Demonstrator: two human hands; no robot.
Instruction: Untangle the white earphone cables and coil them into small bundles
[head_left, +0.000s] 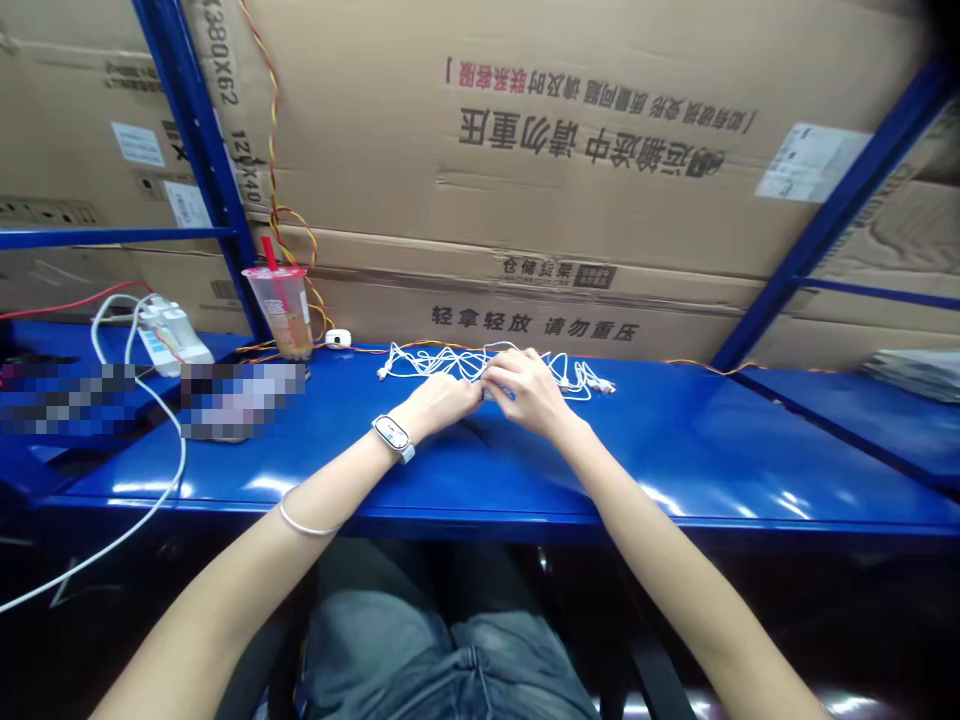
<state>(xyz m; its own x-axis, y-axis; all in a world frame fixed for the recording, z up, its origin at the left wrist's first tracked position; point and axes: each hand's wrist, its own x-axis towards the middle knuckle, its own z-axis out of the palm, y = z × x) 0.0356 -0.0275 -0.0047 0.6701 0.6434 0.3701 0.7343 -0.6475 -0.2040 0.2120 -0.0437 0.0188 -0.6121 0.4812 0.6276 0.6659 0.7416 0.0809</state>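
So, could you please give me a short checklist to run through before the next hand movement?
1. Both hands in view: ok; left hand and right hand are together above the blue table.
2. Hold secure: cannot tell; the hands cover whatever is between them.
3. White cables laid apart: not ok; they lie in crossing loops.
4. Watch clear of the cables: ok; it sits nearer the table's front edge.
5. Drink cup upright: ok; it stands left of the hands.
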